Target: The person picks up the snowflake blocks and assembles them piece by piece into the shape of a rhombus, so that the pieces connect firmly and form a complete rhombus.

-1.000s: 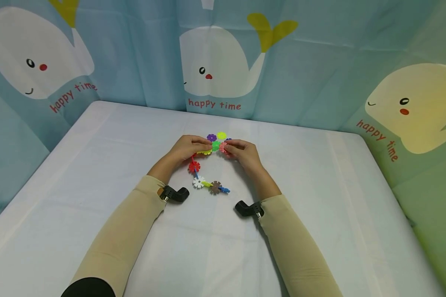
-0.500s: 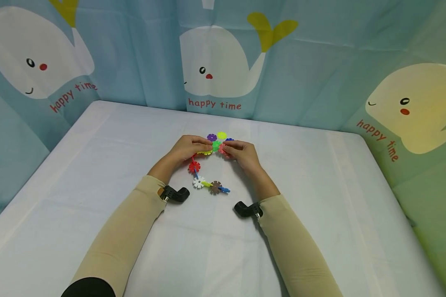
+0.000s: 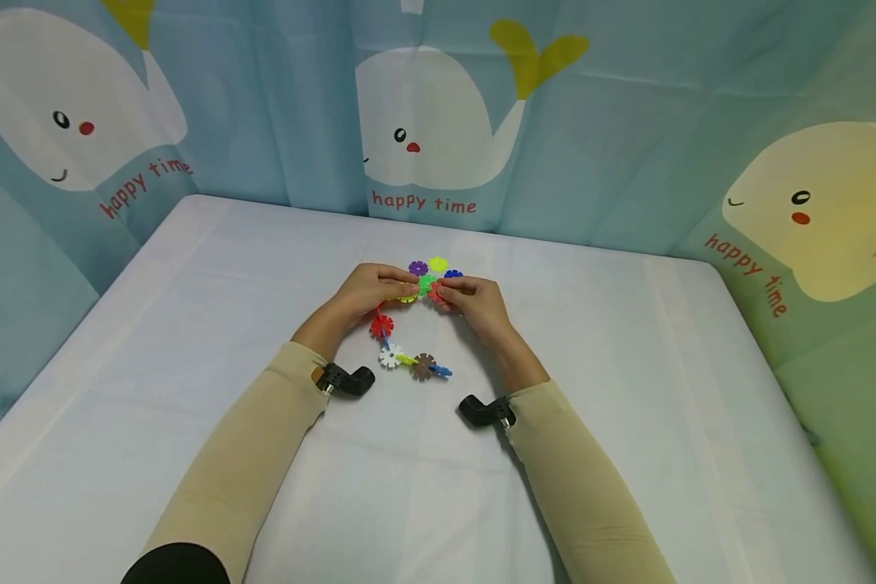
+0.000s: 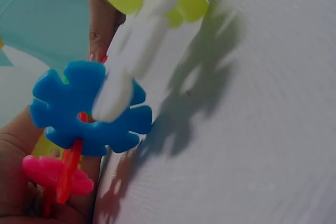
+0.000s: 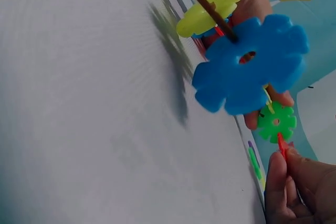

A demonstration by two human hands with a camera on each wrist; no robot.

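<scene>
A chain of notched plastic snowflake discs curves over the table, with red (image 3: 382, 327), white (image 3: 390, 355), brown (image 3: 423, 367) and blue (image 3: 441, 371) pieces trailing toward the person. My left hand (image 3: 365, 290) grips the chain's far end, fingertips at the green disc (image 3: 427, 285). Between thumb and fingers, my right hand (image 3: 482, 307) pinches a red disc (image 5: 282, 145). It meets the lower edge of the green disc (image 5: 276, 121) in the right wrist view; how deeply they interlock is unclear. A pink disc (image 4: 58, 174) shows beside the left palm in the left wrist view.
Just beyond the hands lie loose discs: purple (image 3: 418, 268), yellow (image 3: 438, 264) and dark blue (image 3: 453, 274). A white cloth covers the table (image 3: 591, 365). Behind it hangs a blue curtain (image 3: 628, 162) printed with whales.
My right hand has shifted slightly left, bringing the red disc against the green one and turning it. More of the dark blue disc shows now. The left hand stays nearly still.
</scene>
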